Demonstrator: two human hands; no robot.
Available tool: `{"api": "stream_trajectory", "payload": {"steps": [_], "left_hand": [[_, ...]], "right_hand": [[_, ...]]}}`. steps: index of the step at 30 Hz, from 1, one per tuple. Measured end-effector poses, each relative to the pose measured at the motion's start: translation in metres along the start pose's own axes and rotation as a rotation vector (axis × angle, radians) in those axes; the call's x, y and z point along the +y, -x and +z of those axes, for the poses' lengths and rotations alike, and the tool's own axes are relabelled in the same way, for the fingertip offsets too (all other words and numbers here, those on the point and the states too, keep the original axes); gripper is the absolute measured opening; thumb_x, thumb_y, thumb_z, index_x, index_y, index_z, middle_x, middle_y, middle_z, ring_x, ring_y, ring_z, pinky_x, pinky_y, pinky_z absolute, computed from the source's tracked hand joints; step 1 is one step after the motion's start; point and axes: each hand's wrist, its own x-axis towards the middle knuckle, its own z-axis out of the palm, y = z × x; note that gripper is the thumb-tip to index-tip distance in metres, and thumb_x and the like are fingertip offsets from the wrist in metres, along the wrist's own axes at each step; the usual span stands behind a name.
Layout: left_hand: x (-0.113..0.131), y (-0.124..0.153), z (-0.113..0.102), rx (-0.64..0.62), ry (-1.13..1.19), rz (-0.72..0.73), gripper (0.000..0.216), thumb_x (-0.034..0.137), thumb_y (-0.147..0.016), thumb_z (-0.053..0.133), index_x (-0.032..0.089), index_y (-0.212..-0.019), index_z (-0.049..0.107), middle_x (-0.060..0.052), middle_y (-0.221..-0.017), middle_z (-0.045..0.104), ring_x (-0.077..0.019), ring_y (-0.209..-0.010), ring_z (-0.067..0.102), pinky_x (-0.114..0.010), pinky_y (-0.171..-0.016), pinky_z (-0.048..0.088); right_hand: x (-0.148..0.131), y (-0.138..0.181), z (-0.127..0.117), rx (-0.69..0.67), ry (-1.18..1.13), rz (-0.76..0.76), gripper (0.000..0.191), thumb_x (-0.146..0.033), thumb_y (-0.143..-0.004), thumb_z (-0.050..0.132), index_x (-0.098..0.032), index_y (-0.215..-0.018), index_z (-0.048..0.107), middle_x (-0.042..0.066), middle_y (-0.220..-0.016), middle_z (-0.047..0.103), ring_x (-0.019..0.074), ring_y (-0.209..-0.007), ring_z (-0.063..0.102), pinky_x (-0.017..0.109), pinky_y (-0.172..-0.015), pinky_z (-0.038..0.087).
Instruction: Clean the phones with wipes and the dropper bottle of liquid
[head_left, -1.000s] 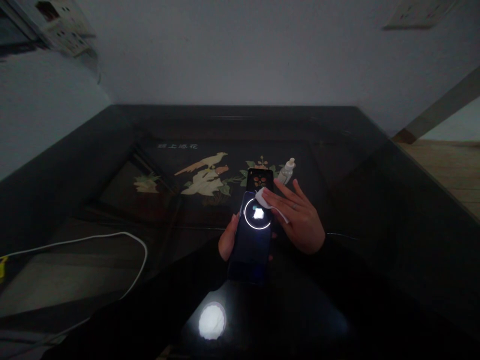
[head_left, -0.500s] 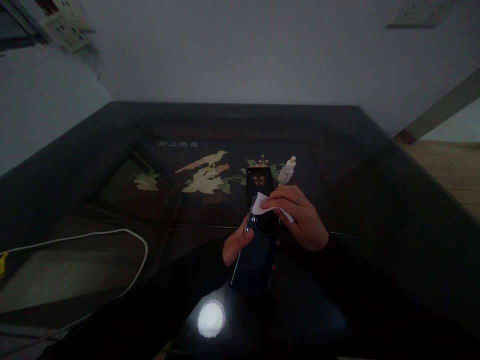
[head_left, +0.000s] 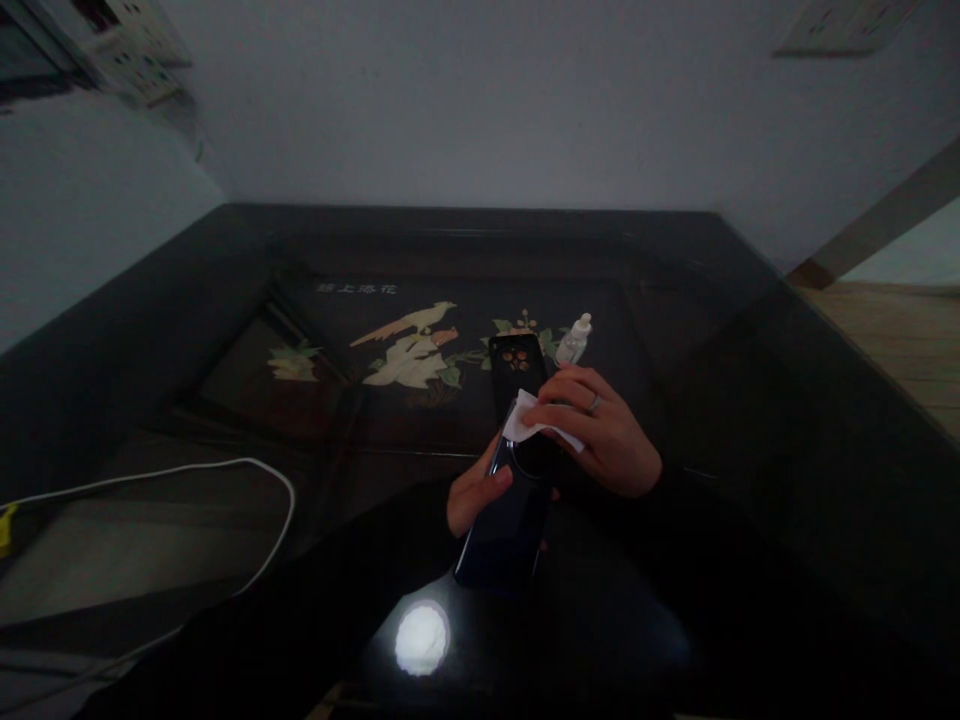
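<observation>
Phone [head_left: 510, 520]: long axis near–far | left hand [head_left: 474, 496]: clamped round its left edge | right hand [head_left: 609, 432]: fingers pinching white wipe [head_left: 519, 424] over far end; contact likely, dim

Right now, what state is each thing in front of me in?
Left hand: closed around the phone
Right hand: pinching the white cloth
Phone: held, back up
White cloth: bent, touching the phone
Black phone case: lying on the table, partly hidden
Dropper bottle: standing, capped
White cable: loosely curved

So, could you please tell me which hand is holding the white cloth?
The right hand holds the white cloth; the left hand grips the dark blue phone.
</observation>
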Motion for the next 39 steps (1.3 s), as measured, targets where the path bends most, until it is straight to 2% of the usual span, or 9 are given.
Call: {"api": "stream_trajectory", "payload": {"steps": [3, 9, 13, 19, 24, 28, 33, 37, 39], "left_hand": [[-0.001, 0.0, 0.0, 0.013, 0.004, 0.0, 0.08, 0.048, -0.074, 0.058, 0.03, -0.135, 0.008, -0.004, -0.093, 0.062, -0.02, -0.073, 0.064, -0.033, -0.059, 0.051], [0.0, -0.001, -0.001, 0.003, 0.005, -0.01, 0.065, 0.047, -0.077, 0.054, 0.029, -0.131, 0.021, -0.004, -0.096, 0.062, -0.0217, -0.072, 0.064, -0.037, -0.059, 0.052], [0.001, -0.002, -0.001, 0.006, 0.039, -0.015, 0.071, 0.048, -0.076, 0.055, 0.026, -0.132, 0.018, -0.007, -0.095, 0.062, -0.0247, -0.075, 0.064, -0.04, -0.058, 0.053], [0.0, -0.004, -0.004, 0.012, 0.071, -0.045, 0.076, 0.049, -0.076, 0.054, 0.024, -0.136, 0.014, -0.01, -0.102, 0.059, -0.0254, -0.08, 0.063, -0.042, -0.061, 0.053], [0.002, 0.001, 0.003, 0.052, -0.04, 0.047, 0.086, 0.048, -0.074, 0.058, 0.024, -0.138, 0.006, -0.009, -0.098, 0.062, -0.0256, -0.081, 0.063, -0.041, -0.064, 0.053], [0.003, 0.007, 0.016, 0.141, -0.242, 0.154, 0.086, 0.046, -0.073, 0.06, 0.025, -0.139, 0.009, -0.011, -0.111, 0.057, -0.025, -0.092, 0.06, -0.038, -0.07, 0.052], [0.002, 0.008, 0.024, 0.184, -0.444, 0.344, 0.086, 0.049, -0.073, 0.058, 0.024, -0.141, 0.01, -0.012, -0.126, 0.048, -0.026, -0.098, 0.057, -0.039, -0.077, 0.049], [0.004, 0.007, 0.025, 0.221, -0.588, 0.359, 0.09, 0.043, -0.073, 0.059, 0.022, -0.141, 0.004, -0.011, -0.112, 0.056, -0.0222, -0.087, 0.06, -0.036, -0.074, 0.048], [0.006, 0.007, 0.026, 0.236, -0.662, 0.367, 0.091, 0.038, -0.072, 0.061, 0.021, -0.141, 0.004, -0.011, -0.111, 0.055, -0.0234, -0.092, 0.058, -0.035, -0.074, 0.048]], "right_hand": [[-0.002, 0.001, 0.001, 0.015, -0.003, 0.017, 0.021, -0.018, -0.086, 0.046, -0.019, -0.1, 0.061, 0.007, -0.096, 0.057, 0.0209, -0.1, 0.046, 0.045, -0.095, 0.038], [-0.006, 0.0, 0.002, 0.007, 0.052, -0.169, 0.023, -0.021, -0.085, 0.047, -0.018, -0.101, 0.063, 0.01, -0.101, 0.057, 0.0242, -0.106, 0.044, 0.048, -0.097, 0.037], [-0.003, 0.0, -0.001, 0.013, 0.101, -0.098, 0.023, -0.022, -0.086, 0.047, -0.02, -0.101, 0.063, 0.01, -0.101, 0.057, 0.024, -0.107, 0.044, 0.046, -0.092, 0.042], [-0.005, 0.001, 0.001, 0.019, 0.129, -0.158, 0.021, -0.022, -0.085, 0.048, -0.022, -0.099, 0.064, 0.008, -0.102, 0.058, 0.0238, -0.11, 0.043, 0.045, -0.094, 0.041], [-0.011, -0.002, -0.001, 0.072, 0.107, 0.024, 0.021, -0.02, -0.085, 0.047, -0.021, -0.098, 0.064, 0.007, -0.099, 0.059, 0.0238, -0.111, 0.043, 0.045, -0.094, 0.039], [-0.025, -0.005, -0.007, 0.109, 0.048, 0.17, 0.022, -0.018, -0.086, 0.046, -0.019, -0.098, 0.063, 0.007, -0.098, 0.061, 0.0219, -0.106, 0.046, 0.042, -0.094, 0.037], [-0.037, -0.009, -0.015, 0.134, -0.007, 0.316, 0.023, -0.022, -0.089, 0.042, -0.021, -0.098, 0.063, 0.005, -0.097, 0.062, 0.0204, -0.099, 0.05, 0.041, -0.09, 0.037], [-0.038, -0.011, -0.018, 0.112, -0.168, 0.425, 0.025, -0.023, -0.091, 0.037, -0.021, -0.096, 0.062, 0.005, -0.097, 0.063, 0.0187, -0.093, 0.055, 0.038, -0.085, 0.04], [-0.038, -0.012, -0.019, 0.115, -0.258, 0.455, 0.026, -0.024, -0.092, 0.036, -0.021, -0.095, 0.062, 0.004, -0.097, 0.064, 0.0177, -0.093, 0.057, 0.035, -0.085, 0.041]]}}
